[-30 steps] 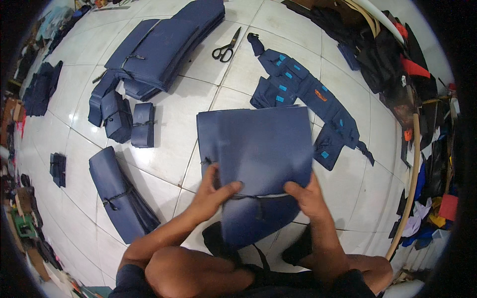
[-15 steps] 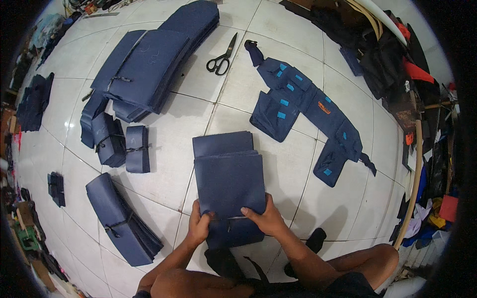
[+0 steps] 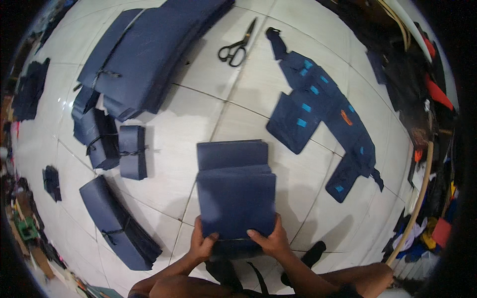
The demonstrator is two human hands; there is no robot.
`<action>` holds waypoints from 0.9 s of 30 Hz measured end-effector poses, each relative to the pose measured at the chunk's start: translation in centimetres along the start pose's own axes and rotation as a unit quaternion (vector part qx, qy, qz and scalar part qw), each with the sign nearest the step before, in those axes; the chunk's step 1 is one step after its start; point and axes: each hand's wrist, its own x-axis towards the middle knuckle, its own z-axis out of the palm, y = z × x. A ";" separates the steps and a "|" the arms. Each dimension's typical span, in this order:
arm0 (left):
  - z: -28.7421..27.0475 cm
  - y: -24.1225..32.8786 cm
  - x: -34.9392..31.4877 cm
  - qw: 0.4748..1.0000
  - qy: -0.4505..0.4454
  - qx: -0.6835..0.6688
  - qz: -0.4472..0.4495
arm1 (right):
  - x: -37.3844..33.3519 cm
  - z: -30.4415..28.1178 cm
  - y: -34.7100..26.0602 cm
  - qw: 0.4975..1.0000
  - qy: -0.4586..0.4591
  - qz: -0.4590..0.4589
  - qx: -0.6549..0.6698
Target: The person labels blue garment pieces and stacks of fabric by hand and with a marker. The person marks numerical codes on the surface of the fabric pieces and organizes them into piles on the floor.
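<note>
Navy blue and squared off, the stack of panels [image 3: 236, 203] is in front of the person, gripped at its near end by the left hand [image 3: 202, 242] and the right hand [image 3: 271, 239]; each thumb presses the top face while the fingers wrap the side edges and go out of sight, a hold that probably keeps the layers from slipping apart. Projecting panels [image 3: 232, 156] show past its far edge; whether they rest on the tiled floor [image 3: 166, 159] I cannot tell. To the left lies a long bundle [image 3: 110, 208], cinched round its middle, presumably so its layers stay together; beyond it, a small bundle [image 3: 132, 138] and a bulkier bundle [image 3: 101, 130] are bound likewise. To the right, a pocketed fabric piece [image 3: 334, 103] is spread flat with turquoise tabs [image 3: 306, 108] facing up, perhaps so all its parts can be seen. Farther out, the scissors [image 3: 244, 43] lie with handles toward the person, likely for easy reach, beside a large tied pile [image 3: 144, 54] at upper left.
</note>
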 end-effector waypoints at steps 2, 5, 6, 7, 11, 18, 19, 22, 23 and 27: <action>0.3 0.8 0.2 0.999 -0.011 0.049 0.001 | 0.3 0.2 0.5 1.000 0.005 -0.013 0.023; -0.5 1.2 0.4 0.996 -0.038 0.081 -0.001 | 0.1 0.1 -0.1 0.999 0.008 -0.017 0.038; -0.5 1.1 0.4 0.995 -0.051 0.080 0.001 | 0.2 0.2 0.2 0.999 0.013 -0.026 0.044; -0.5 1.2 0.4 0.996 -0.052 0.070 -0.016 | 0.3 0.5 0.7 0.998 0.019 -0.035 0.051; -0.5 2.1 0.5 0.995 -0.063 0.055 -0.049 | 0.4 0.6 0.2 0.997 0.025 -0.040 0.065; -2.4 2.5 1.4 0.986 -0.163 -0.017 0.001 | 1.2 -1.0 -0.2 0.985 0.079 -0.003 0.154; -2.9 3.2 1.4 0.987 -0.163 0.010 -0.011 | 1.9 -1.3 -0.5 0.982 0.090 -0.004 0.165; -3.7 1.9 1.8 0.991 -0.135 -0.010 -0.019 | 3.4 -2.3 -1.6 0.984 0.070 0.008 0.164; -4.4 2.4 1.8 0.991 -0.122 -0.014 -0.059 | 3.8 -2.6 -2.0 0.986 0.056 0.014 0.159; -8.2 1.6 2.3 0.992 0.056 -0.109 0.040 | 4.4 -2.9 -2.7 0.994 0.023 -0.020 0.101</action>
